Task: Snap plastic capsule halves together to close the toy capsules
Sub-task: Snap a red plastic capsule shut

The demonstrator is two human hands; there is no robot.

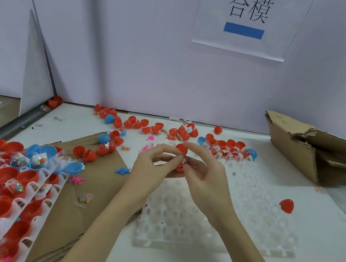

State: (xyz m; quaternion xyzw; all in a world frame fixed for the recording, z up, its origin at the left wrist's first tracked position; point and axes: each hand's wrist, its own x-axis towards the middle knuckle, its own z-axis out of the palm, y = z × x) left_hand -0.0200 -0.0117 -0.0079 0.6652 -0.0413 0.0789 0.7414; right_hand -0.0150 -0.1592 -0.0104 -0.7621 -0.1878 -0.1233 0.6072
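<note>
My left hand (153,167) and right hand (202,175) pinch a red capsule (181,155) together above the white tray's (215,226) far edge, mid-table (318,260).

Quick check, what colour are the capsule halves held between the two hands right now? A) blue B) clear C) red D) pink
C: the left hand and right hand both pinch a red capsule above the white holder tray, its upper half showing red at the fingertips.
</note>
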